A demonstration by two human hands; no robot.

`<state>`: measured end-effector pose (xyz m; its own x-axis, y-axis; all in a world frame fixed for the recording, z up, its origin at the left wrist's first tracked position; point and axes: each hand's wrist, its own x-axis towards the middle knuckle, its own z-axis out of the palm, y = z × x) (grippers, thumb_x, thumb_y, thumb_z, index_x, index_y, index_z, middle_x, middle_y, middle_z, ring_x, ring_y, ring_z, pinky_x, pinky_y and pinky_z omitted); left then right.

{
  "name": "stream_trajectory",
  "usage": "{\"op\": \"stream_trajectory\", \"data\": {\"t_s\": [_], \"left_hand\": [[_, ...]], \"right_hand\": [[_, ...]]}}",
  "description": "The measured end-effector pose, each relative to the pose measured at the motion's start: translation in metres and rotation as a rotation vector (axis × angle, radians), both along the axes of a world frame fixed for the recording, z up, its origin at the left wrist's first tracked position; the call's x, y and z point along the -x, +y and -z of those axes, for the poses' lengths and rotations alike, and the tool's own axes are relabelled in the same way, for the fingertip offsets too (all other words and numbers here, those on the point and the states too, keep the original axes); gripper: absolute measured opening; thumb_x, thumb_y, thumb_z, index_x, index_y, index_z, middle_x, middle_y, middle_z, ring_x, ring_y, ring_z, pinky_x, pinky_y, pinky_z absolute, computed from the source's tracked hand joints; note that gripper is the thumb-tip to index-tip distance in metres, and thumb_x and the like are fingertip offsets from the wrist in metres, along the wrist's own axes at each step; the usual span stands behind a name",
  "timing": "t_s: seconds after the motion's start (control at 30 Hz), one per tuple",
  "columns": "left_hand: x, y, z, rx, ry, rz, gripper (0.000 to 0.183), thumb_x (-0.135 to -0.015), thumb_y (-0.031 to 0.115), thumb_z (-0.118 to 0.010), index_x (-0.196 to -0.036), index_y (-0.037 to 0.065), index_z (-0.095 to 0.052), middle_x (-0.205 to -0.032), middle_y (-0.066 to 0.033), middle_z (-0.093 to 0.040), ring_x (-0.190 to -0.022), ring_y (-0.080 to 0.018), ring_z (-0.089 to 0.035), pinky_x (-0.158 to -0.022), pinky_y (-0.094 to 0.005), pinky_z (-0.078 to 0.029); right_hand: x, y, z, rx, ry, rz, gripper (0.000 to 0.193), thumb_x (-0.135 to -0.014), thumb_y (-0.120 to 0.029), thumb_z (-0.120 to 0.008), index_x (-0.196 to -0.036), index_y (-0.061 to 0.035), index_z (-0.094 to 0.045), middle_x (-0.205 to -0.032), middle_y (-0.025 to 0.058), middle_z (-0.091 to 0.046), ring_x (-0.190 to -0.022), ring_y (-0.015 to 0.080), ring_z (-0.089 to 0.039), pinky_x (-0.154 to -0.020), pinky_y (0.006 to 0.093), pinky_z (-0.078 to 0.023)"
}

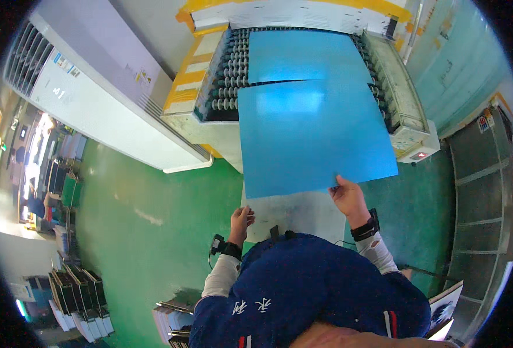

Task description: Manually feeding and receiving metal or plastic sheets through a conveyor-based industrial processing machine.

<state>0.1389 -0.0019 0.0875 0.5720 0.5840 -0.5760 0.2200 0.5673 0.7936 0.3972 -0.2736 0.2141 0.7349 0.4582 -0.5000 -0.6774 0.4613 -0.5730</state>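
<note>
A large, flat blue sheet (314, 139) lies partly over the near end of a roller conveyor (224, 93), its near part sticking out towards me. My right hand (350, 201) grips the near edge of this sheet, right of its middle, with the thumb on top. Just below the sheet's near left corner is my left hand (242, 221), apart from it, with curled fingers and nothing visible in them. A second blue sheet (303, 55) rests farther back on the rollers, its near edge meeting or slightly under the first one.
Yellow tape covers the conveyor's left side wall (192, 78). A tall white cabinet unit (117, 110) stands on the left. At the right is a grey metal frame (479, 197). Racks of boards (79, 290) stand at the lower left on the green floor (140, 203).
</note>
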Motion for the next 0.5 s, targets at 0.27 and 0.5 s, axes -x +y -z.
{"op": "stream_trajectory", "data": {"t_s": [0.27,0.5], "left_hand": [[0.008,0.000,0.014,0.046,0.075,0.096,0.028,-0.091,0.030,-0.064,-0.096,0.003,-0.057,-0.084,-0.0063,-0.063,-0.070,-0.0154,-0.062,-0.065,-0.0294,-0.052],[0.004,0.004,0.025,0.035,0.136,0.156,0.027,-0.092,0.029,-0.062,-0.098,0.002,-0.059,-0.087,-0.0070,-0.065,-0.072,-0.0158,-0.062,-0.066,-0.0291,-0.051]], "right_hand": [[0.003,0.013,0.022,-0.086,0.082,-0.030,0.013,-0.087,-0.009,-0.069,-0.084,-0.0029,-0.057,-0.082,0.0068,-0.055,-0.078,0.0232,-0.059,-0.080,0.0419,-0.056],[-0.009,0.029,0.024,-0.044,0.106,-0.079,0.030,-0.089,-0.013,-0.066,-0.063,-0.0092,-0.052,-0.062,0.0101,-0.054,-0.077,0.0245,-0.057,-0.084,0.0416,-0.053]]}}
